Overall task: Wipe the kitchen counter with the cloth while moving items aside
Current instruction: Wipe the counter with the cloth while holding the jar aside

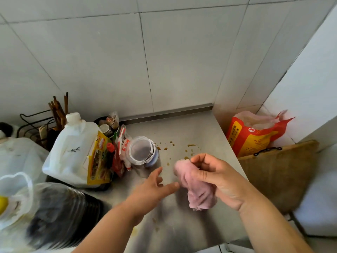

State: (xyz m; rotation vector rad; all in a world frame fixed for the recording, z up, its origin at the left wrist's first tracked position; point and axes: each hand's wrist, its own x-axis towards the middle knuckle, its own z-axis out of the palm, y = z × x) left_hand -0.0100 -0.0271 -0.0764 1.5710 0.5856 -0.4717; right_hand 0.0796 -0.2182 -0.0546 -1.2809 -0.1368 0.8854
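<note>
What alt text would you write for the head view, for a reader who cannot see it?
A person's right hand grips a bunched pink cloth over a steel kitchen counter spotted with brown drips, while the open left hand extends toward a clear plastic jar. A white jug stands farther left.

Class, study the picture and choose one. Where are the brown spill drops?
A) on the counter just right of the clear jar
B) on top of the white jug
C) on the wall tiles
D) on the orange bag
A: the brown drops dot the steel counter just right of the clear jar, beyond the pink cloth that the right hand grips.
</note>
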